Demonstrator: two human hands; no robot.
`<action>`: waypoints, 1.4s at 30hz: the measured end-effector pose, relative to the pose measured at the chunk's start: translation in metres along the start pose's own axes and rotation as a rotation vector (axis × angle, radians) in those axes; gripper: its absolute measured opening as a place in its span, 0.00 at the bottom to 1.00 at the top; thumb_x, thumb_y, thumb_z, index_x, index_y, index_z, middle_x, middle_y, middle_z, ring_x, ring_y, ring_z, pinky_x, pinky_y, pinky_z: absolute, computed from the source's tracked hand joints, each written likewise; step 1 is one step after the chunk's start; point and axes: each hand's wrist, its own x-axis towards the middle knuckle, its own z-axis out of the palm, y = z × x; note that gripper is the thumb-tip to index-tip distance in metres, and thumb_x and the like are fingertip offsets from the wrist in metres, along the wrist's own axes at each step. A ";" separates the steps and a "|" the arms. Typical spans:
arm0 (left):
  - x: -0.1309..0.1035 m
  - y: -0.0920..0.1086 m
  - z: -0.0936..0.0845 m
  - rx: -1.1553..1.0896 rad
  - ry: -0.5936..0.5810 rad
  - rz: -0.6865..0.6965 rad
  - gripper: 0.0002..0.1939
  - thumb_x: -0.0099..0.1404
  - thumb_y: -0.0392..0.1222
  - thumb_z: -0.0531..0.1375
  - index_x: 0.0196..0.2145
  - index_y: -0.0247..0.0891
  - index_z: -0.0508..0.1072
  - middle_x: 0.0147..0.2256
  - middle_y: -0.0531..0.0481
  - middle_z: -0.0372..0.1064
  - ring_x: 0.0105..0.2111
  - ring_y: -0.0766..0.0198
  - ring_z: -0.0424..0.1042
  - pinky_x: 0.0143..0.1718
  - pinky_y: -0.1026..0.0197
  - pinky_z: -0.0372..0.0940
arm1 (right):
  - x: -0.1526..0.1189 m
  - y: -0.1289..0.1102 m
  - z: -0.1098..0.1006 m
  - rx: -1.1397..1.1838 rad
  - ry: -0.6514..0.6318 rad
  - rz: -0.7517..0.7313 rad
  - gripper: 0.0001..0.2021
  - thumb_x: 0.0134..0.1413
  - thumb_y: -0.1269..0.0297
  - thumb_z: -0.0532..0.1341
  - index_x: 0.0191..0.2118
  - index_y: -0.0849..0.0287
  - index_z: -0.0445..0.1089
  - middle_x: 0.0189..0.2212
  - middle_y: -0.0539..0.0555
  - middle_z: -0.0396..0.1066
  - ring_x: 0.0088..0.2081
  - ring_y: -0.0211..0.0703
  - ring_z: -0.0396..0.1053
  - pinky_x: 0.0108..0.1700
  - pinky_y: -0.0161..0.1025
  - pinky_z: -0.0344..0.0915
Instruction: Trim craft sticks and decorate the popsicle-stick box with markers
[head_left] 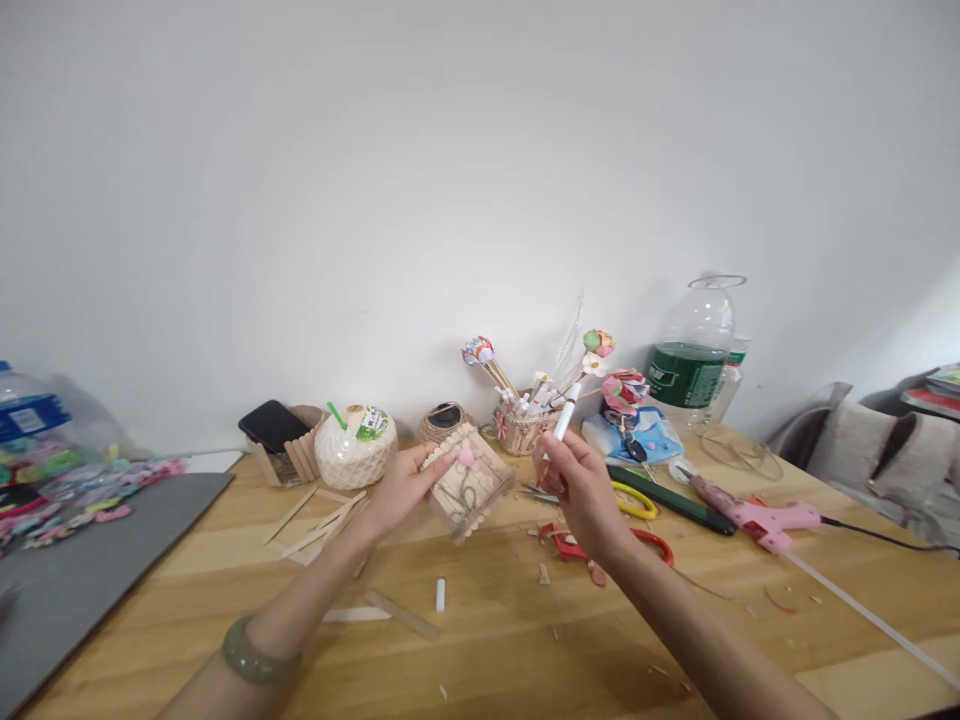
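Note:
My left hand (409,480) is closed on the edge of a small craft-stick box (487,490), tilted above the table. Its face carries a pink flower (466,458) and a bow of greenish twine. In my right hand (577,490) is a white marker pen (568,410), gripped near its lower end and pointing up. The pen's lower tip is partly hidden by my fingers. A short white cap (440,595) lies on the table below the box. Red-handled scissors (566,540) lie under my right wrist, partly covered.
A pink glue gun (772,517) with a cord rests at right, beside a green cutter (675,500). Along the wall stand a wrapped coconut (356,450), a phone holder (289,455), a flower basket (525,430) and a large bottle (686,370). Loose craft sticks (401,612) lie at left.

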 end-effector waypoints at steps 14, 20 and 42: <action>-0.012 -0.012 0.012 -0.103 0.189 -0.140 0.18 0.63 0.51 0.51 0.21 0.37 0.61 0.20 0.57 0.55 0.23 0.68 0.56 0.25 0.65 0.52 | 0.011 0.042 0.027 -0.317 -0.100 -0.027 0.14 0.48 0.60 0.63 0.25 0.56 0.57 0.17 0.42 0.55 0.20 0.33 0.51 0.21 0.31 0.49; -0.013 -0.015 0.015 -0.059 0.208 -0.161 0.18 0.62 0.50 0.52 0.20 0.38 0.58 0.18 0.59 0.51 0.21 0.68 0.53 0.24 0.65 0.49 | 0.011 0.051 0.025 -0.366 -0.052 -0.108 0.16 0.47 0.61 0.62 0.20 0.55 0.53 0.17 0.43 0.52 0.20 0.34 0.49 0.21 0.32 0.50; -0.012 -0.012 0.013 0.076 0.164 -0.170 0.18 0.64 0.50 0.49 0.20 0.40 0.52 0.17 0.59 0.47 0.19 0.69 0.52 0.23 0.64 0.46 | 0.010 0.063 0.015 -0.447 -0.067 -0.215 0.15 0.52 0.67 0.59 0.20 0.55 0.52 0.17 0.43 0.52 0.20 0.34 0.50 0.22 0.33 0.51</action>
